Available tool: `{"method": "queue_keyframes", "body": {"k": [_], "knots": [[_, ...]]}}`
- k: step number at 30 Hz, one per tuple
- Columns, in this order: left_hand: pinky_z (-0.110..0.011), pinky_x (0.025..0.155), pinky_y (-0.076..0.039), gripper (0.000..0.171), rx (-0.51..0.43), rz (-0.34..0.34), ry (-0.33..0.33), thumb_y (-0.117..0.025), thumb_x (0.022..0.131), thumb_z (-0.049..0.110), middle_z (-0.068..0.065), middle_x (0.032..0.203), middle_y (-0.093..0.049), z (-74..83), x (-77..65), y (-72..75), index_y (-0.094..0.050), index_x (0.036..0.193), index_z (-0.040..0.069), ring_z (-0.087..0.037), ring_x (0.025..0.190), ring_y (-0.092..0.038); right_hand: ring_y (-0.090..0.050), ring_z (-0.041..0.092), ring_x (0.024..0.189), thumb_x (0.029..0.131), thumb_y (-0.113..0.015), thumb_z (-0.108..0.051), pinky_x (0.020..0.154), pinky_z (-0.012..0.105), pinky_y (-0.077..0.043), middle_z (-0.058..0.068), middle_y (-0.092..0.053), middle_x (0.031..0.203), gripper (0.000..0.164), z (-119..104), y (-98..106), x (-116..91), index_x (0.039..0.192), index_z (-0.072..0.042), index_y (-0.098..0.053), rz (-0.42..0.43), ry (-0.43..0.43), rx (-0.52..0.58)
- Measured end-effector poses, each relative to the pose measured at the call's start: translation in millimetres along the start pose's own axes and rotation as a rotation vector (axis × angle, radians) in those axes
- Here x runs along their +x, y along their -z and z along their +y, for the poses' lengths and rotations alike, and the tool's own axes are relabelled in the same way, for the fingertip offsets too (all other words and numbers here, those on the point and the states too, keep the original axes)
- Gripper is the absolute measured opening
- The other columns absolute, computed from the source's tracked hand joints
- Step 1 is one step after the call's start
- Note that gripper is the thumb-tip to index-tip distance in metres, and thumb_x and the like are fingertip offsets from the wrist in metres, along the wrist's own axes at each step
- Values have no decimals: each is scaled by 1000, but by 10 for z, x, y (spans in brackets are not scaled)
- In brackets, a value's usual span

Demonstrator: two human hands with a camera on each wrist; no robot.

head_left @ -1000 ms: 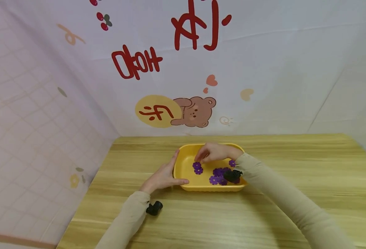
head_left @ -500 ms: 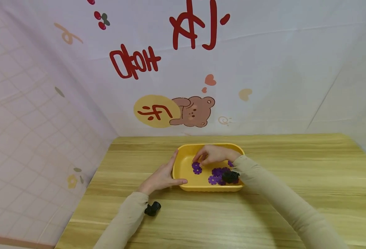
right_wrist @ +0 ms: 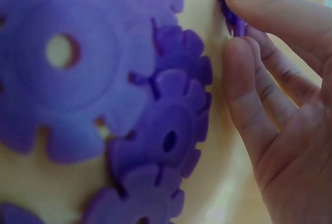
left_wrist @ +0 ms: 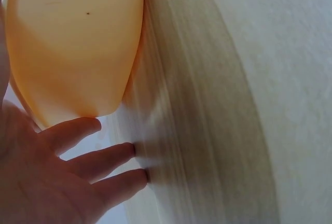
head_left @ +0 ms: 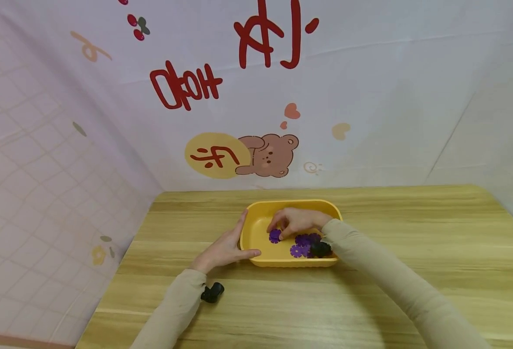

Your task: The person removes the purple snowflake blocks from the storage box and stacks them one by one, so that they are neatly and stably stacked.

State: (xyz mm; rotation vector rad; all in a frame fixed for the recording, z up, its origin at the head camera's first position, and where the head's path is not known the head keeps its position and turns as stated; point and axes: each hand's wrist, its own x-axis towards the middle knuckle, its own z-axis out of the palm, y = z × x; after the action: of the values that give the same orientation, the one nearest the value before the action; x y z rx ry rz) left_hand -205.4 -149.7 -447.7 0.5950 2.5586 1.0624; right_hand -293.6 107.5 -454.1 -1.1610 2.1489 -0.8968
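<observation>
A yellow plastic tray (head_left: 256, 262) stands on the table with several purple interlocking snowflake discs in it. My left hand (head_left: 224, 251) rests against the tray's left end, thumb and fingers spread and nearly straight; in the left wrist view its fingers (left_wrist: 104, 161) touch or lie close to the outer wall. Inside the tray, my right hand (head_left: 297, 220) pinches a purple snowflake disc (head_left: 275, 236) between thumb and fingers. The right wrist view shows purple pieces (right_wrist: 228, 6) at the fingertips, partly covered. A heap of discs (head_left: 301, 249) lies nearer the right end, partly behind the black wrist camera.
The wood-grain table (head_left: 265, 305) reaches around the tray on all sides. A white printed cloth (head_left: 369, 97) hangs along the back and left. Black wrist cameras sit on both sleeves, the left one (head_left: 212, 293) just above the table.
My right hand has shifted slightly toward me. The two discs at its fingertips, earlier seen side by side, now appear closely overlapped. My left hand stays at the tray's end.
</observation>
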Motion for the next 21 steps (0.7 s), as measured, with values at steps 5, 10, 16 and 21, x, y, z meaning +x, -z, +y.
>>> {"method": "queue_keyframes", "body": {"k": [5, 10, 16, 21], "knots": [[-47, 108, -29, 112, -11, 6, -2, -75, 84, 41, -18, 155, -23, 30, 2, -3, 7, 156, 16, -32, 134, -36, -50, 16, 80, 84, -73, -4, 70, 27, -44, 6, -59, 103, 32, 3, -22, 2, 115, -4, -69, 15, 10, -4], [-46, 108, -29, 112, 5, 4, -11, -75, 84, 42, -18, 155, -23, 18, 24, -6, 7, 156, 15, -31, 134, -36, -51, 18, 80, 83, -75, -5, 68, 27, -44, 4, -60, 101, 30, -7, -22, -4, 112, -4, -69, 22, -4, 51], [-45, 108, -29, 114, 19, 2, -8, -74, 83, 47, -19, 155, -23, 6, 15, -5, 8, 155, 14, -32, 134, -36, -55, 15, 80, 84, -75, -12, 70, 28, -47, -1, -63, 99, 30, -53, 9, -9, 113, -7, -70, 49, 36, 56], [-45, 108, -29, 115, 26, 2, -4, -74, 82, 50, -20, 154, -24, 7, 6, -2, 7, 155, 12, -33, 134, -37, -57, 16, 86, 84, -76, -14, 74, 29, -49, -2, -63, 104, 32, -103, 43, -24, 114, -5, -70, 71, 65, 50]]}}
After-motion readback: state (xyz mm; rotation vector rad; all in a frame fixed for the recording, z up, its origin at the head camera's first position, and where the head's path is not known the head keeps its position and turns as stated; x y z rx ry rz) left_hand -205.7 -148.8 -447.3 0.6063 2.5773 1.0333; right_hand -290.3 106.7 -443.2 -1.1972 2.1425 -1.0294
